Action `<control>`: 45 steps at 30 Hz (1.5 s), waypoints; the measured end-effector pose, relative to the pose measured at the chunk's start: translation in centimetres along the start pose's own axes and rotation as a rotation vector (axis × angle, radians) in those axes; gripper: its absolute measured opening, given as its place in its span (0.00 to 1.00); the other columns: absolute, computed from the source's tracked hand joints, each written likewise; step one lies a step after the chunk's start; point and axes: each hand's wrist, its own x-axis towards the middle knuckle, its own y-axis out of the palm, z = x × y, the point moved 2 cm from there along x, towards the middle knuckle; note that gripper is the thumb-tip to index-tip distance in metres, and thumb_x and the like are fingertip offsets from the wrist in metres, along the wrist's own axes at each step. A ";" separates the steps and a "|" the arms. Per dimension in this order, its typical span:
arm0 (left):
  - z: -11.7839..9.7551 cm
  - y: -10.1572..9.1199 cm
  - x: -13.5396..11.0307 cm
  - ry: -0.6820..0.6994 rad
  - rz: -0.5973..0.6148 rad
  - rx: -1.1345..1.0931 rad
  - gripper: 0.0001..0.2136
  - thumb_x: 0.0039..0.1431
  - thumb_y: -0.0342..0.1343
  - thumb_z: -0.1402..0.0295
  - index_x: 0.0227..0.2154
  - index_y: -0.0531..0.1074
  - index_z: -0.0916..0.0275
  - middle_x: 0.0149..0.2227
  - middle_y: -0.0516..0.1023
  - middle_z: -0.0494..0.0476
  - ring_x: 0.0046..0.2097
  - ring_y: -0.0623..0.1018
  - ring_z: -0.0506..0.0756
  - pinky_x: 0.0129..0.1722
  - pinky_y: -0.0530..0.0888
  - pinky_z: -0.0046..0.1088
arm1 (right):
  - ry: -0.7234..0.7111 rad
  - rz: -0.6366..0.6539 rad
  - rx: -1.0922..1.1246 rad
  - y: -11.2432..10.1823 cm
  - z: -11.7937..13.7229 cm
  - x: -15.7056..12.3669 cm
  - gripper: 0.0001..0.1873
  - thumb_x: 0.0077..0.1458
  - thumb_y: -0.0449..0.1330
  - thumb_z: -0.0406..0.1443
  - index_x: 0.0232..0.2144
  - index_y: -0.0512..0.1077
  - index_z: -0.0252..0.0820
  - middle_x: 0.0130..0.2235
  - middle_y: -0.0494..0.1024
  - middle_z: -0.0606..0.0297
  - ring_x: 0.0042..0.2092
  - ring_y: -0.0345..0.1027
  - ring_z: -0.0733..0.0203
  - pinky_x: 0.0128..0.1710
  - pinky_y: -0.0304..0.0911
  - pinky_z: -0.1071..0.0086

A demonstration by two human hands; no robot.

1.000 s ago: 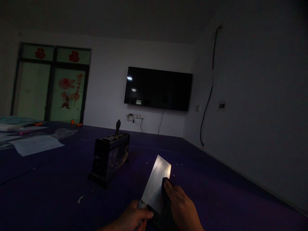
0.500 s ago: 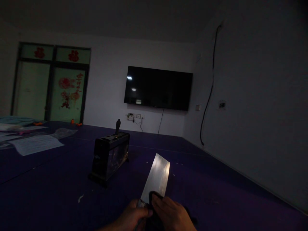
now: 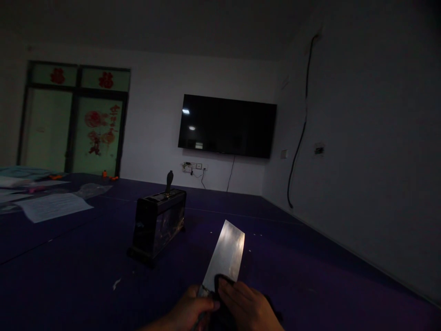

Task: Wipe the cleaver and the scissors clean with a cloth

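A cleaver [image 3: 225, 255] with a broad, shiny blade points up and away from me at the bottom centre. My left hand [image 3: 189, 310] is closed around its handle, thumb near the base of the blade. Against the lower blade my right hand [image 3: 250, 305] presses a dark cloth [image 3: 222, 317], its fingers bent over it. Much of the cloth lies hidden under the hands. Left of the cleaver stands a black knife block [image 3: 160, 225] with clear-looking sides, and one dark handle [image 3: 169, 181] sticks up from its top.
The purple tabletop [image 3: 86, 257] carries printed sheets [image 3: 55, 207] and crumpled clear plastic [image 3: 92, 190] at left. Small orange things [image 3: 104, 174] lie at its far edge. A white scrap [image 3: 116, 283] is near the block. A TV [image 3: 227, 126] hangs on the wall; a black cable [image 3: 299, 142] runs down at right.
Almost nothing differs. The whole view has shifted by a few pixels, and both hands keep the same hold on the cleaver and the cloth.
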 end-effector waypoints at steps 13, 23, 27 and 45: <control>0.3 -0.1 -0.1 -0.048 0.121 0.074 0.13 0.34 0.58 0.59 0.15 0.61 0.62 0.07 0.56 0.44 0.10 0.54 0.44 0.12 0.48 0.20 | 0.354 0.029 -0.092 1.5 -2.1 -1.4 0.32 0.46 0.44 0.20 0.56 0.57 0.34 0.54 0.66 0.57 0.45 0.66 0.60 0.42 0.66 0.69; 0.3 -0.1 0.2 -0.047 0.095 0.062 0.11 0.32 0.58 0.63 0.17 0.64 0.63 0.10 0.57 0.44 0.12 0.55 0.44 0.13 0.48 0.21 | 0.281 0.033 -0.082 1.3 -1.8 -1.3 0.30 0.47 0.44 0.21 0.54 0.60 0.32 0.52 0.68 0.56 0.44 0.66 0.61 0.40 0.67 0.73; 0.6 -0.2 0.6 -0.076 0.021 -0.015 0.11 0.34 0.61 0.67 0.20 0.64 0.63 0.14 0.62 0.45 0.16 0.60 0.45 0.17 0.55 0.21 | 0.094 -0.006 -0.061 0.9 -0.5 -0.3 0.23 0.54 0.43 0.25 0.50 0.65 0.33 0.50 0.71 0.57 0.43 0.67 0.62 0.36 0.68 0.75; 0.3 -0.2 -0.2 -0.161 -0.028 -0.158 0.09 0.37 0.58 0.79 0.24 0.66 0.64 0.21 0.70 0.49 0.25 0.70 0.48 0.25 0.63 0.22 | -0.026 -0.049 -0.095 0.5 0.6 0.5 0.18 0.61 0.42 0.30 0.46 0.68 0.37 0.46 0.74 0.61 0.39 0.68 0.65 0.31 0.66 0.78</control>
